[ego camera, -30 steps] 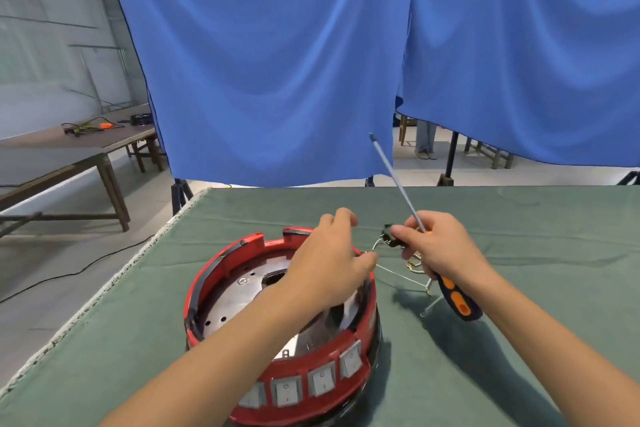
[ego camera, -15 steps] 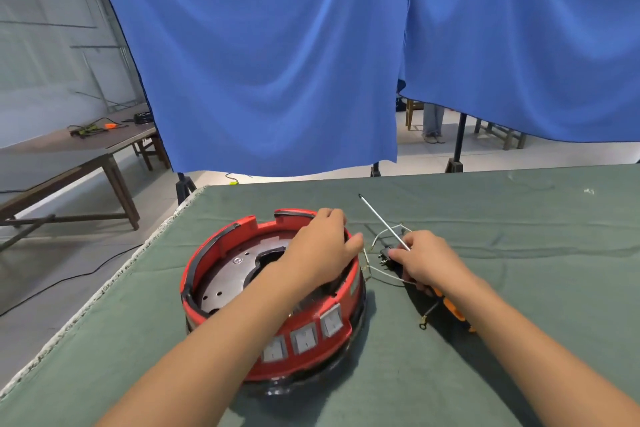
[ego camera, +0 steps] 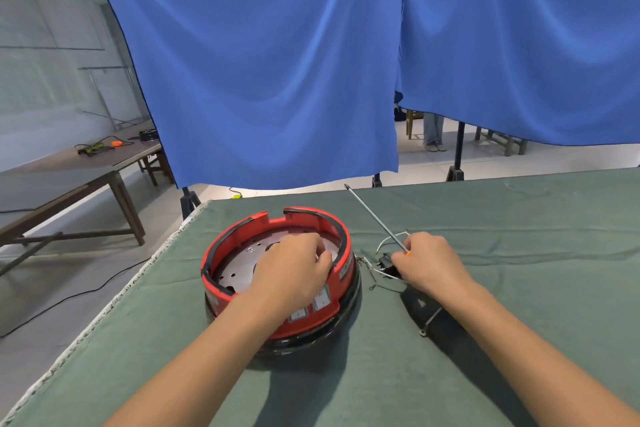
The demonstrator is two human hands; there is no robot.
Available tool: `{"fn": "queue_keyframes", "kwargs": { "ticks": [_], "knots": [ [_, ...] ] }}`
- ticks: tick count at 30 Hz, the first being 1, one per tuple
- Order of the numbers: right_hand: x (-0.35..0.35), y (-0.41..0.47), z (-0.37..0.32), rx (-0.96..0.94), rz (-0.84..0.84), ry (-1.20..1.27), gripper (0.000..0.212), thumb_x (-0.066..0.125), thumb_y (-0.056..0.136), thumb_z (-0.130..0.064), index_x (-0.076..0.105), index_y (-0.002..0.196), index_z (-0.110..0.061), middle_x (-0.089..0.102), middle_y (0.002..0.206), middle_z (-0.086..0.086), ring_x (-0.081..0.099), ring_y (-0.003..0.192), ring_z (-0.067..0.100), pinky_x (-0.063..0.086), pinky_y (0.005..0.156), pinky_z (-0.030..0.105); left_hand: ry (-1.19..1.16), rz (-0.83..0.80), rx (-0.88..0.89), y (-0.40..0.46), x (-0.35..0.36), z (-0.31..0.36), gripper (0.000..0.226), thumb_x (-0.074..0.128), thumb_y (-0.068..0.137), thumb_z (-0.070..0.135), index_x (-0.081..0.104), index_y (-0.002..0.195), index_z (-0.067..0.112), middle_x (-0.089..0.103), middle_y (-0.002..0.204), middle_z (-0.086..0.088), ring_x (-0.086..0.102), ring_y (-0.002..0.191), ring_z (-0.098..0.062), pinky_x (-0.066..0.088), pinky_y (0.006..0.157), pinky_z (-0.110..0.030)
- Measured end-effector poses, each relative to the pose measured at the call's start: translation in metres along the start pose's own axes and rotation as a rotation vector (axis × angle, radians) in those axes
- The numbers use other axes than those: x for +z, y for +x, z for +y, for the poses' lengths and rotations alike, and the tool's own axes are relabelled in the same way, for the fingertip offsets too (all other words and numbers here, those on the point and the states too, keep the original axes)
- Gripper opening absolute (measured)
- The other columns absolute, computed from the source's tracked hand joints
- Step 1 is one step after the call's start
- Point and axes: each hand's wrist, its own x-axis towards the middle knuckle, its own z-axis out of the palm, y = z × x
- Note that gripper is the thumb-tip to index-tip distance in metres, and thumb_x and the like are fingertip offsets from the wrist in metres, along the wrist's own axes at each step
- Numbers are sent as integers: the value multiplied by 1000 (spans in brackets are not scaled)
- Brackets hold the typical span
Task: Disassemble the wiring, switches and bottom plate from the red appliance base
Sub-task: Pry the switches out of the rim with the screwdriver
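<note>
— Two hands at work, lower half of the frame. What does each one hold?

— The left hand (ego camera: 294,270) is curled over the near right rim of the red base (ego camera: 277,288), fingers hooked inside the wall. The right hand (ego camera: 429,263) grips a screwdriver (ego camera: 375,218), its shaft slanting up and left toward frame centre, and it sits on the loose wiring (ego camera: 384,265).

— Where is the base?

— Centre-left, on the green cloth (ego camera: 519,288) of the table. Its open side faces up, a perforated metal plate (ego camera: 242,263) showing inside. White switches (ego camera: 320,300) sit in the near wall, just under the left wrist.

— And the wiring?

— Right of the base, on the cloth: thin white leads and a small black part, partly under the right hand. One lead with a ring terminal (ego camera: 423,333) lies lower, by the right forearm.

— Anything behind?

— Blue curtains (ego camera: 277,62) across the top; a wooden table (ego camera: 69,170) at middle left.
</note>
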Motion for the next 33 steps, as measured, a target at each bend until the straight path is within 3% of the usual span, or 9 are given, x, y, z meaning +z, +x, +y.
{"fn": "queue_keyframes", "kwargs": {
  "ticks": [4, 6, 11, 14, 17, 22, 26, 29, 33],
  "knots": [
    [-6, -11, -13, -171, -14, 24, 25, 48, 92, -23, 59, 76, -7, 63, 80, 14, 58, 83, 36, 43, 67, 35, 63, 100, 40, -33, 7, -1, 40, 34, 98, 41, 40, 64, 20, 50, 72, 3, 57, 79, -27, 33, 60, -34],
    [-10, -23, -12, -246, -5, 13, 29, 45, 97, -33, 59, 84, -10, 65, 83, 10, 59, 87, 34, 47, 74, 37, 113, 210, 100, -40, 12, -4, 41, 31, 99, 41, 32, 63, 21, 43, 67, 3, 56, 76, -24, 27, 58, -33],
    [-20, -55, -4, -344, 104, -144, 28, 35, 99, -45, 53, 121, -44, 63, 111, -15, 55, 109, 20, 40, 75, 33, -120, 278, 152, -18, 17, -17, 25, 45, 90, 26, 61, 76, 14, 67, 81, 1, 60, 79, -24, 38, 60, -33],
    [-18, -67, 6, -330, 119, -220, 40, 26, 92, -65, 60, 99, -44, 64, 85, -15, 57, 92, 16, 35, 61, 31, -262, 416, 244, -19, 23, -21, 26, 45, 76, 16, 70, 77, 10, 70, 75, 0, 64, 69, -23, 47, 58, -30],
    [-13, -70, 20, -325, 242, -327, 70, 9, 79, -78, 50, 67, -21, 55, 60, -6, 53, 69, 18, 33, 52, 28, -221, 577, 329, -25, 33, -25, 27, 43, 77, 13, 69, 74, 8, 67, 70, -2, 62, 61, -23, 46, 52, -33],
    [-17, -64, 39, -351, 353, -414, 71, 13, 79, -79, 44, 55, -19, 50, 49, -5, 50, 58, 19, 32, 48, 25, -330, 652, 283, -22, 36, -26, 25, 42, 78, 11, 66, 75, 6, 66, 71, -3, 60, 63, -24, 46, 53, -36],
    [-16, -59, 48, -380, 360, -471, 71, 15, 78, -78, 49, 54, -20, 51, 49, -7, 52, 58, 16, 27, 46, 22, -304, 616, 258, -20, 37, -24, 23, 44, 78, 14, 67, 75, 9, 65, 70, -1, 59, 60, -22, 45, 50, -33],
    [-17, -57, 51, -391, 377, -454, 64, 23, 78, -78, 38, 43, -27, 38, 43, -11, 53, 55, 17, 21, 45, 20, -257, 573, 251, -17, 37, -23, 24, 45, 78, 16, 68, 76, 10, 66, 71, 0, 60, 61, -22, 47, 50, -35],
    [-16, -57, 48, -423, 353, -443, 70, 15, 77, -79, 41, 47, -22, 46, 48, -7, 55, 59, 18, 31, 47, 24, -181, 524, 259, -19, 35, -20, 26, 45, 79, 19, 69, 76, 11, 67, 72, 0, 61, 65, -23, 46, 53, -35]
  ]
}}
